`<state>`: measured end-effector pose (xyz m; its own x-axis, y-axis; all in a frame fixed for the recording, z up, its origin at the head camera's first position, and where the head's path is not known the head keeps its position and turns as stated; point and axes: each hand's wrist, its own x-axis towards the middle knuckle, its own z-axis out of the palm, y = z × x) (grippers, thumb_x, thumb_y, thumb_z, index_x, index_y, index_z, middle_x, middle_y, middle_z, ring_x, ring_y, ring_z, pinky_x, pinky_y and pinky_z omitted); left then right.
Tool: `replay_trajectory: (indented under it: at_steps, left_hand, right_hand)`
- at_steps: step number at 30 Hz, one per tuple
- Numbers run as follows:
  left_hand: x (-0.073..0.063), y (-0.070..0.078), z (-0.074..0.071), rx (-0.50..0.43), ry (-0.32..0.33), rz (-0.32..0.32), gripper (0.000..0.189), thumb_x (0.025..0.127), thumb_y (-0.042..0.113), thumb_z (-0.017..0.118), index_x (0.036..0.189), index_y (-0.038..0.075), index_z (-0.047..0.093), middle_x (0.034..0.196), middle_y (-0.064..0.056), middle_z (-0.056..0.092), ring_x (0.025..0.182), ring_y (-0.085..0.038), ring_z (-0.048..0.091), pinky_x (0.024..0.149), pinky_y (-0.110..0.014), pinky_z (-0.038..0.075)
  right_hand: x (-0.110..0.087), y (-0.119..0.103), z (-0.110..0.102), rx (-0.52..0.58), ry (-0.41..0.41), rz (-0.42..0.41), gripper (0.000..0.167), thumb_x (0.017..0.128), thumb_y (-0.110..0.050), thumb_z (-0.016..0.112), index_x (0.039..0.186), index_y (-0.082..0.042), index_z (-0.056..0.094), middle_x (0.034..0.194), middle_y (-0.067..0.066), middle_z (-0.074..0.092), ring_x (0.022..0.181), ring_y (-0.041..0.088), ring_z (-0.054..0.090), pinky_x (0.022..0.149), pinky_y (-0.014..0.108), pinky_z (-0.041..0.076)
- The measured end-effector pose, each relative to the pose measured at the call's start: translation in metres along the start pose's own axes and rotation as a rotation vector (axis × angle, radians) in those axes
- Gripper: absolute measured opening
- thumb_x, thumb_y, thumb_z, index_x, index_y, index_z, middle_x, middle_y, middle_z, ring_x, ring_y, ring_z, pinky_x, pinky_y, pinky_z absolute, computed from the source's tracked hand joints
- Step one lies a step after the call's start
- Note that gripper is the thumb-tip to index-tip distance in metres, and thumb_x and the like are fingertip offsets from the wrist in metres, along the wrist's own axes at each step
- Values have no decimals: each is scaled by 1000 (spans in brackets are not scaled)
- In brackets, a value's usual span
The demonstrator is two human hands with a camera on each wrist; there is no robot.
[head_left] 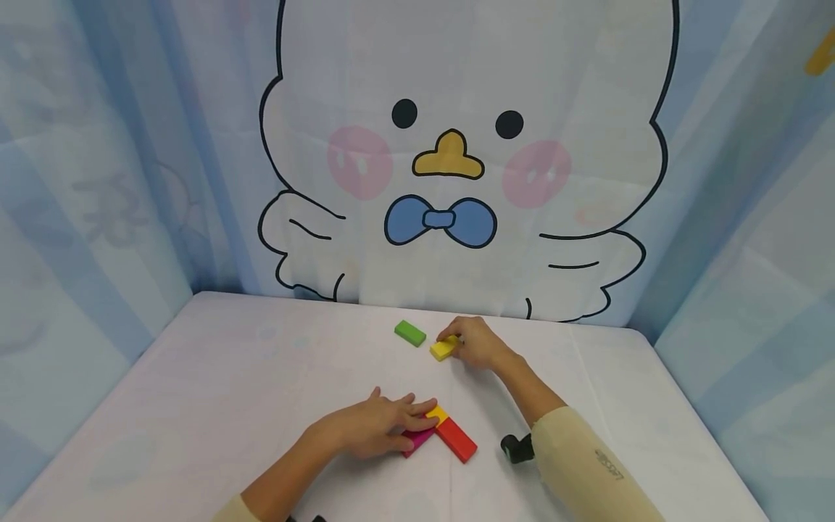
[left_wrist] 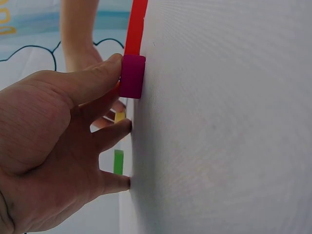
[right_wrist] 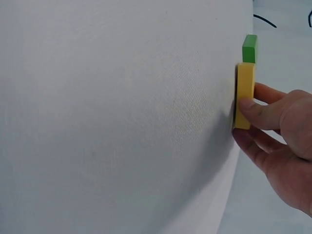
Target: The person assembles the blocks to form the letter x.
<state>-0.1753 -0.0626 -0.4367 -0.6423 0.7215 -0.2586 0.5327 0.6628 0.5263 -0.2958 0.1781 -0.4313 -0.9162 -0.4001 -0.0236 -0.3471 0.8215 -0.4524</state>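
Observation:
My left hand (head_left: 372, 428) lies over a magenta block (head_left: 420, 440) and a small yellow-orange block (head_left: 438, 414), its fingers spread and mostly straight. In the left wrist view the thumb rests on the magenta block (left_wrist: 132, 76), while two other fingertips touch the table. A red block (head_left: 457, 439) meets the yellow-orange one, forming an angled corner with the magenta piece. Farther back, my right hand (head_left: 479, 343) pinches a yellow rectangular block (right_wrist: 245, 92) between thumb and fingers, close to the tabletop.
A green block (head_left: 410, 333) lies just left of the yellow block, near the table's back edge. The white-covered table (head_left: 261, 377) is bordered by curtains, with a cartoon bird on the back one (head_left: 457, 80). A black object (head_left: 517, 449) shows beside the right sleeve.

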Motion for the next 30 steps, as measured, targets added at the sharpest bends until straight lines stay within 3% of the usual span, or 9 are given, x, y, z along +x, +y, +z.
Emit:
replay_trajectory:
  at_steps: [10,21,30]
  left_hand:
    - [-1,2,0,5,-7,-11,54,100,33,69,152,38,53,166,17,37,158,-26,33,121,-74,20]
    - [0,2,-1,3,-3,-18,54,100,33,69,151,38,54,165,17,39,157,-26,33,121,-75,19]
    - [0,3,-1,-1,-6,-21,54,100,33,69,151,38,54,165,17,39,157,-26,33,121,-75,19]
  right_hand:
    - [-9,0,-4,4,-15,8,31,92,5,72,117,-13,80,121,4,73,117,24,65,108,44,53]
    - [-26,-3,-9,-15,-25,-59,29,90,4,75,114,-10,81,114,4,74,106,21,66,100,41,58]
    - [-35,-6,-12,-15,-31,-66,28,90,4,74,113,-11,81,114,3,74,107,20,66,101,42,58]
